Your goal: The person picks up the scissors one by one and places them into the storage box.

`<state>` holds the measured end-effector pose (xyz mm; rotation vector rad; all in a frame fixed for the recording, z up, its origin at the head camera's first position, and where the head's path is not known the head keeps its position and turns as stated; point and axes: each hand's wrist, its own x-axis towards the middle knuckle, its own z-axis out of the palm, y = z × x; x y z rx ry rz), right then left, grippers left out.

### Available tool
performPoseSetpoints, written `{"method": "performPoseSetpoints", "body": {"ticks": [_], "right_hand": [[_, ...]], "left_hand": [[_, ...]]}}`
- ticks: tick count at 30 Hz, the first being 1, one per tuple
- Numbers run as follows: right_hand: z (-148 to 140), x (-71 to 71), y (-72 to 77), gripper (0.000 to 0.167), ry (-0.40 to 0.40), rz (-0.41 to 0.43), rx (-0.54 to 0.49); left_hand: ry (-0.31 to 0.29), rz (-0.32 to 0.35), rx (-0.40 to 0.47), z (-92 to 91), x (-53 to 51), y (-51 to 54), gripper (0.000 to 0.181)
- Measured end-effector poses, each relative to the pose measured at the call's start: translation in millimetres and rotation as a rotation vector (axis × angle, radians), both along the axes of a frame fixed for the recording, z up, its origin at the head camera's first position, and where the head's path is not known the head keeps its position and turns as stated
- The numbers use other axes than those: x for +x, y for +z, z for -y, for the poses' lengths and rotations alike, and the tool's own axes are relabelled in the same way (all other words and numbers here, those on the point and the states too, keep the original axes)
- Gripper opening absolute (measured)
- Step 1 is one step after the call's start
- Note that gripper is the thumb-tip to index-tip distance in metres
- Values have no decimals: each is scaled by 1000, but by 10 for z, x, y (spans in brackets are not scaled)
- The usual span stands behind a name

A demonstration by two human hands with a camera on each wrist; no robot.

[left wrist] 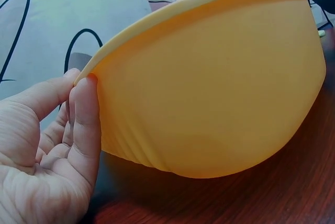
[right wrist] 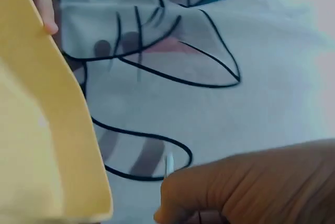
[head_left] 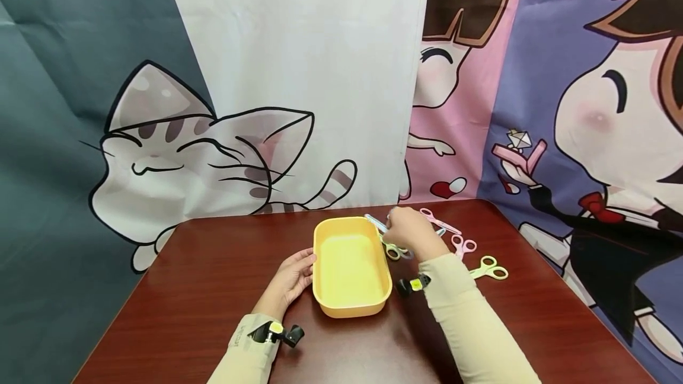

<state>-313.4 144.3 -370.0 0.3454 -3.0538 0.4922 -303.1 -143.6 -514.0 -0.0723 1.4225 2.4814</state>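
A yellow plastic basin with nothing inside stands on the table. On its left side my left hand pinches the rim between thumb and fingers. Just past the basin's right rim, my right hand is curled round light-blue scissors, whose blades point left toward the basin; the handles are hidden by the hand. In the right wrist view only a pale tip pokes out beyond the hand. Below that hand lie green scissors, partly covered.
Right of the basin lie more scissors: a pink pair at the back, another pink pair, and a green pair farther right. A printed cloth hangs behind the brown table.
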Motion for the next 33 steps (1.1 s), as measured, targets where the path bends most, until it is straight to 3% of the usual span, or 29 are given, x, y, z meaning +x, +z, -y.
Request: {"method": "performPoseSetpoints", "body": {"ticks": [5,8,11,18,26,33], "right_hand": [[326,-252,54,8,195,-2,160],[531,-364,6,8,325,-2,220],[685,-464,-94,17,397,-13,271],[791,-650,-289,20,403,-4,391],[803,-758,-540,14,437,37,390],[764,-800,-767,20,488,-26,413]], "left_hand": [[11,-15,5,-7,4,-35,12],[21,-15,-3,9,16,-52,12],[23,-17,-10,16,23,-50,13],[-17,-32,23,2,16,-15,14],[1,-37,13,-3,19,-16,15],[-18,-42,8,-21,4,-29,17]]}}
